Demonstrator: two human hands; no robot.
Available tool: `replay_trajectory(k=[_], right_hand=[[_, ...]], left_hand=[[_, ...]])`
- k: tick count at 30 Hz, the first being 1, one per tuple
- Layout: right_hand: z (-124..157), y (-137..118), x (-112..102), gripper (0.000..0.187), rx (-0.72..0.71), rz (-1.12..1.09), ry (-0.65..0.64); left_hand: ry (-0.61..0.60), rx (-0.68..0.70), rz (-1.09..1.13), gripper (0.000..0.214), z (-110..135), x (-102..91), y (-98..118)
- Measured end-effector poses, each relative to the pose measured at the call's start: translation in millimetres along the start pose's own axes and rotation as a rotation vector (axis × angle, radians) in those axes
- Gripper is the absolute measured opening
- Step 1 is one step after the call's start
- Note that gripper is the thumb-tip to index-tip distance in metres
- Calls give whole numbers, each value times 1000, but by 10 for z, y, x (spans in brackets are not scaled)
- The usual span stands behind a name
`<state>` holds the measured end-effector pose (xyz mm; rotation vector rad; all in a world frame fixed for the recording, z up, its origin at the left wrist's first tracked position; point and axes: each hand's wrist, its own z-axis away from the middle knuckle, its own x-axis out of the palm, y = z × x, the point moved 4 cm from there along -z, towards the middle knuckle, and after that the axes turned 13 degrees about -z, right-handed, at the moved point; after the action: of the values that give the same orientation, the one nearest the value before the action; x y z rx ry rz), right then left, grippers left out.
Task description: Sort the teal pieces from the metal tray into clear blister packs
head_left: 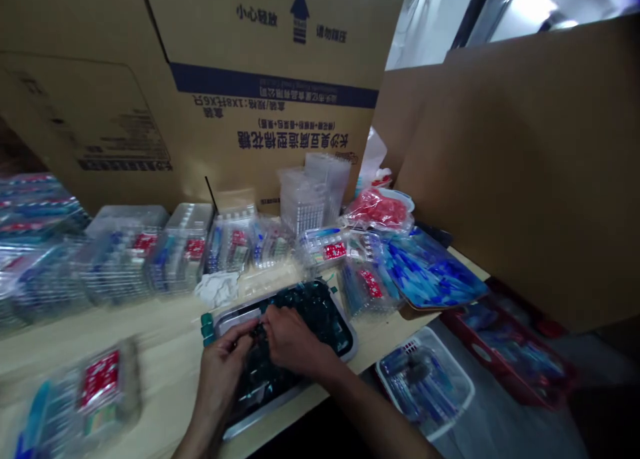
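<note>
Pieces [305,302] — dark, glossy, seemingly plastic

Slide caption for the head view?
Left hand and right hand touch dark teal pieces in a metal tray on a wooden table, beside clear plastic packs.

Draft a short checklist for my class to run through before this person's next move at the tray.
1. Left hand and right hand both over the tray: ok.
2. Silver-rimmed tray resting on the wooden table: ok.
3. Tray set well back from the table's front edge: not ok, its near side sits right at that edge.
4. Teal pieces by the tray's corner clear of the left hand: cannot tell, they look very close.
5. What the fingers are gripping: cannot tell, the hands hide it.
</note>
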<state>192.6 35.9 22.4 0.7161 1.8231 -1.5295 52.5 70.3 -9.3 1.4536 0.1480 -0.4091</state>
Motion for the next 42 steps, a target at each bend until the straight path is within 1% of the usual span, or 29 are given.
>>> replay_trajectory(k=[2,5,9,12,16,19,22,27,30,33,36,39,42], right_hand=[[13,0,5,14,-17,28,20],[30,-28,8,15,-40,25,54],[38,-49,-17,14,-35,-152,53],[52,-34,-48,16,-4,-235,99],[80,-18,15,24,21,-149,140],[94,5,95,33,24,-87,160],[96,53,117,36,30,-69,158],[88,102,38,35,72,-156,109],[84,101,18,30,116,-213,98],[75,133,21,22,139,-273,151],[54,220,30,18,152,-385,217],[33,281,46,18,171,-500,230],[39,226,41,17,167,-465,238]], left_hand=[[-51,16,-6,49,-1,5,40],[-79,7,-12,51,7,3,116],[-79,36,-43,47,-6,-7,191],[-52,56,-81,43,-32,-7,212],[-27,26,-82,44,-83,35,211],[-54,-14,-74,42,-118,80,203],[-68,-54,-65,38,-127,103,203],[-107,-13,-11,40,-104,165,239],[-128,-34,30,44,-95,198,226],[-172,-45,41,48,-93,198,207],[-191,-36,24,49,-104,157,185],[-191,-3,-8,46,-112,129,186],[-134,81,-84,41,-92,129,239]])
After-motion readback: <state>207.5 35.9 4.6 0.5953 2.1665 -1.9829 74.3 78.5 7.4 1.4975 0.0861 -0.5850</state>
